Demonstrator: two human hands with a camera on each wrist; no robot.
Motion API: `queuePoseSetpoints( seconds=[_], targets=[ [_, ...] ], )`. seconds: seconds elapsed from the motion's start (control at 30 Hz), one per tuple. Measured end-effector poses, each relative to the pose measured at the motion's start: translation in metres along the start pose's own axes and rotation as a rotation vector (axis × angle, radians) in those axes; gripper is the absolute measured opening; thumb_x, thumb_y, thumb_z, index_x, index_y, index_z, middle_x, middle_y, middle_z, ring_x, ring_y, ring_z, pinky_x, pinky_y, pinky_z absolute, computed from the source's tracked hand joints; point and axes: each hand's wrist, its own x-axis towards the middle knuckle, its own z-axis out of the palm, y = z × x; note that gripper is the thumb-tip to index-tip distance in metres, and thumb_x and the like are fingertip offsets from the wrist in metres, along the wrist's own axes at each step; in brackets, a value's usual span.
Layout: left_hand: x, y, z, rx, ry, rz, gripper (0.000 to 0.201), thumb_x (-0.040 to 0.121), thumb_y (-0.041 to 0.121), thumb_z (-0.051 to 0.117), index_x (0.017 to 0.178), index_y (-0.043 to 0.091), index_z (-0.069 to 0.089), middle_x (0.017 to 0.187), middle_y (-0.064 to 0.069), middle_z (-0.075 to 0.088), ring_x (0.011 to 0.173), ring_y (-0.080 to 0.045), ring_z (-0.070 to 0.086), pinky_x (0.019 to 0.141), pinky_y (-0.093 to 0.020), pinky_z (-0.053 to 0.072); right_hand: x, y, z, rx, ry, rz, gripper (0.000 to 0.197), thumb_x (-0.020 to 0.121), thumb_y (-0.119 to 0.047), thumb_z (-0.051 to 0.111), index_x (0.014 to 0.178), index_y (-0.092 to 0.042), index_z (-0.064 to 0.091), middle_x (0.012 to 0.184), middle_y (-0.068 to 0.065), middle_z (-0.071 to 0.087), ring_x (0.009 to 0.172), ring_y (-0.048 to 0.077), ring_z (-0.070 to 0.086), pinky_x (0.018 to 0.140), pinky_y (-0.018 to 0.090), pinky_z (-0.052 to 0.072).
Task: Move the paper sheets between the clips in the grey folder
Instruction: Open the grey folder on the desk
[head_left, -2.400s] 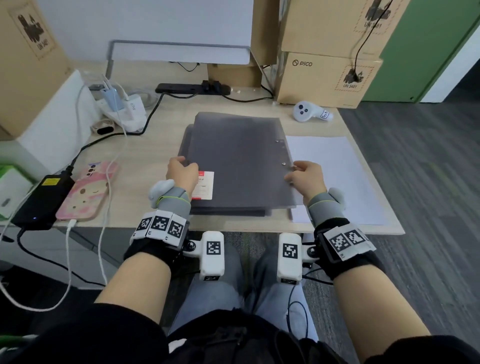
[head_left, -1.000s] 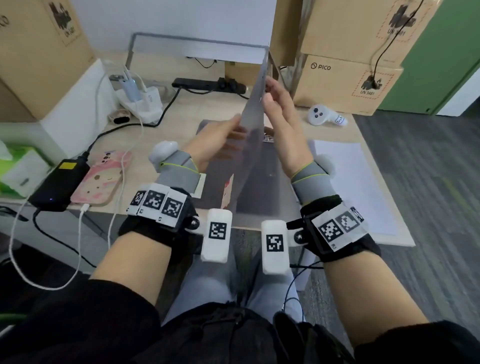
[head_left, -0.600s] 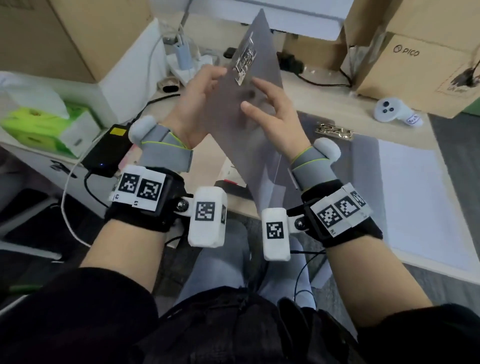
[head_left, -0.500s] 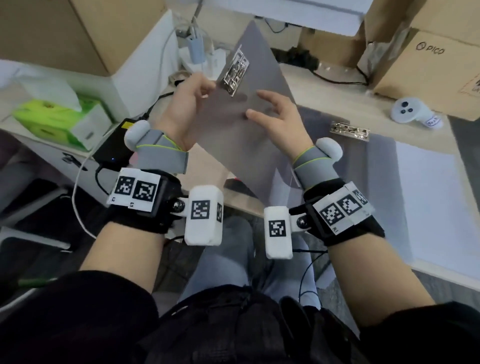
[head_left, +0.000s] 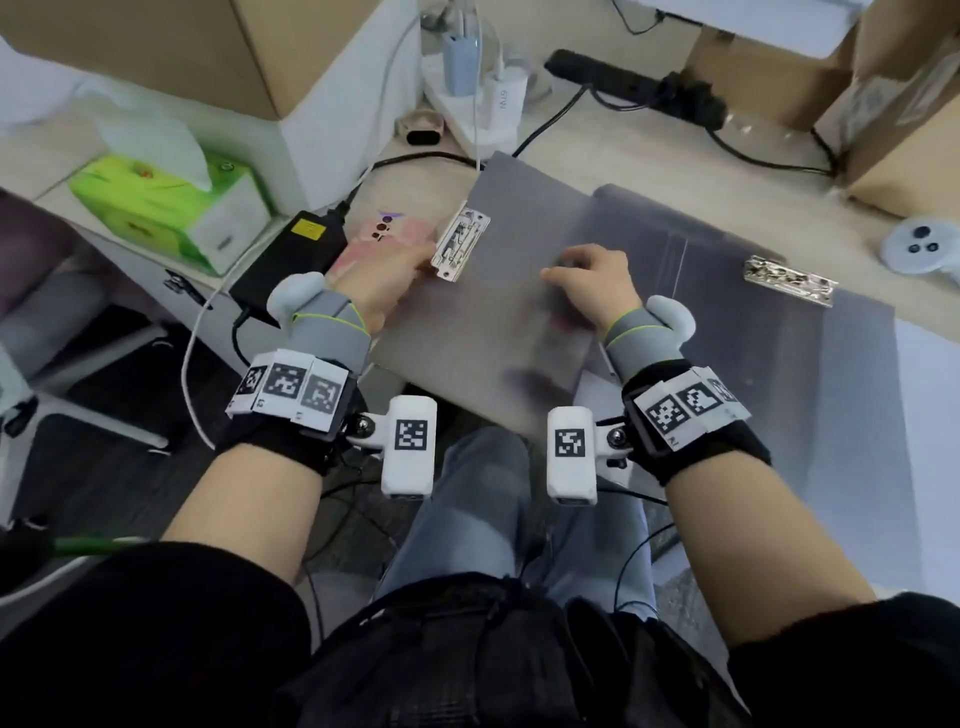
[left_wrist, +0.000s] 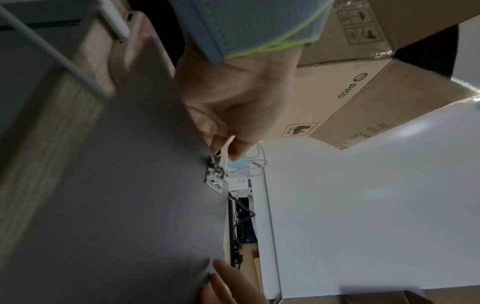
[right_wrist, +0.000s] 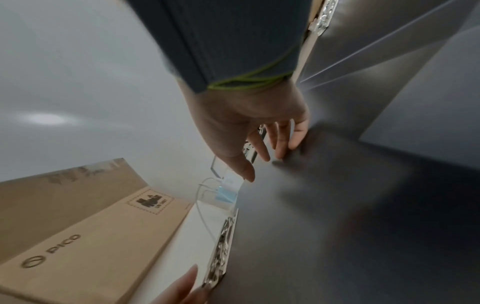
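The grey folder (head_left: 519, 312) lies open on the desk. Its left cover (left_wrist: 116, 205) is folded out to the left and carries a metal clip (head_left: 460, 244) near its outer edge. A second clip (head_left: 787, 280) sits on the right cover (head_left: 810, 415). My left hand (head_left: 384, 275) pinches the left cover's edge just beside the clip (left_wrist: 215, 172). My right hand (head_left: 582, 270) presses straight fingers (right_wrist: 280, 144) down on the left cover. White paper sheets (head_left: 930, 415) lie at the right, partly under the right cover.
A pink phone (head_left: 395, 234) lies partly under the left cover. Left of it are a black power brick (head_left: 296, 249) and a green tissue box (head_left: 171, 208). Chargers and cables (head_left: 483, 93) crowd the back, cardboard boxes (head_left: 893, 104) stand far right, and a white controller (head_left: 919, 249) lies nearby.
The left cover stood raised and tilted between both hands; it has swung down to the left and now lies almost flat. Both hands came down with it.
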Motion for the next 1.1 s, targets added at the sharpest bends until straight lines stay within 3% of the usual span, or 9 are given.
queuePoseSetpoints(
  seconds=[0.13,0.33,0.53,0.67,0.8,0.9,0.97,1.03,1.1],
  targets=[
    [0.007,-0.009,0.000,0.056,-0.094,-0.087,0.022,0.094,0.023,0.049,0.075,0.017,0.057,0.085,-0.005,0.058,0.079,-0.015,0.051,0.071,-0.027,0.038,0.010,0.011,-0.001,-0.091,0.027,0.011,0.043,0.080,-0.024,0.069,0.120,-0.013,0.059,0.134,0.011,0.041,0.102,0.025,0.057,0.089,0.022,0.042],
    [0.015,-0.011,0.001,-0.036,-0.155,-0.197,0.023,0.096,0.012,0.044,0.081,0.015,0.061,0.078,0.000,0.063,0.073,-0.012,0.057,0.067,-0.021,0.050,0.011,0.009,0.001,-0.149,0.065,0.068,0.043,0.077,-0.028,0.069,0.117,-0.020,0.055,0.134,0.006,0.040,0.098,0.032,0.063,0.096,0.037,0.049],
    [0.041,-0.025,0.003,0.054,-0.048,-0.182,0.031,0.068,0.030,0.061,0.094,0.014,0.067,0.105,-0.008,0.061,0.100,-0.023,0.054,0.107,-0.046,0.042,0.012,0.009,0.004,-0.176,0.059,0.052,0.044,0.079,-0.030,0.068,0.119,-0.019,0.053,0.135,0.005,0.038,0.103,0.029,0.061,0.090,0.026,0.042],
    [0.022,-0.016,0.008,0.065,-0.026,-0.156,0.025,0.082,0.029,0.062,0.100,0.012,0.066,0.108,-0.008,0.062,0.099,-0.022,0.052,0.100,-0.035,0.043,0.013,0.010,0.003,-0.187,0.061,0.041,0.045,0.079,-0.032,0.069,0.119,-0.018,0.053,0.135,0.006,0.038,0.101,0.031,0.062,0.093,0.029,0.043],
    [0.022,-0.022,0.013,0.087,0.030,-0.077,0.030,0.094,0.023,0.052,0.111,0.002,0.065,0.098,-0.004,0.054,0.090,-0.016,0.042,0.067,-0.019,0.035,0.013,0.013,0.003,-0.184,0.056,0.041,0.045,0.076,-0.035,0.070,0.115,-0.019,0.053,0.132,0.007,0.040,0.095,0.033,0.066,0.097,0.038,0.049],
    [0.021,-0.021,0.012,-0.001,0.005,-0.140,0.026,0.091,0.023,0.055,0.111,0.009,0.066,0.114,-0.008,0.063,0.111,-0.023,0.055,0.095,-0.029,0.047,0.013,0.014,0.004,-0.194,0.058,0.037,0.046,0.077,-0.034,0.071,0.116,-0.018,0.053,0.133,0.006,0.040,0.099,0.031,0.064,0.097,0.034,0.048],
    [0.022,-0.020,0.012,-0.019,0.008,-0.178,0.024,0.089,0.022,0.058,0.109,0.013,0.068,0.113,-0.008,0.063,0.119,-0.025,0.054,0.109,-0.040,0.041,0.013,0.014,0.003,-0.204,0.053,0.036,0.047,0.078,-0.034,0.070,0.118,-0.018,0.052,0.134,0.007,0.040,0.102,0.030,0.063,0.095,0.032,0.046],
    [0.024,-0.019,0.010,-0.040,-0.012,-0.186,0.020,0.090,0.019,0.057,0.105,0.012,0.068,0.103,-0.004,0.065,0.105,-0.020,0.057,0.108,-0.035,0.041,0.013,0.014,0.002,-0.205,0.050,0.032,0.048,0.077,-0.034,0.071,0.118,-0.018,0.052,0.134,0.007,0.040,0.103,0.031,0.062,0.094,0.032,0.046],
    [0.024,-0.016,0.008,-0.063,-0.093,-0.193,0.014,0.092,0.021,0.054,0.085,0.017,0.066,0.077,0.006,0.070,0.077,-0.008,0.059,0.087,-0.023,0.046,0.013,0.014,0.002,-0.209,0.047,0.029,0.048,0.077,-0.034,0.071,0.118,-0.018,0.051,0.133,0.007,0.040,0.104,0.031,0.061,0.091,0.030,0.044]
  ],
)
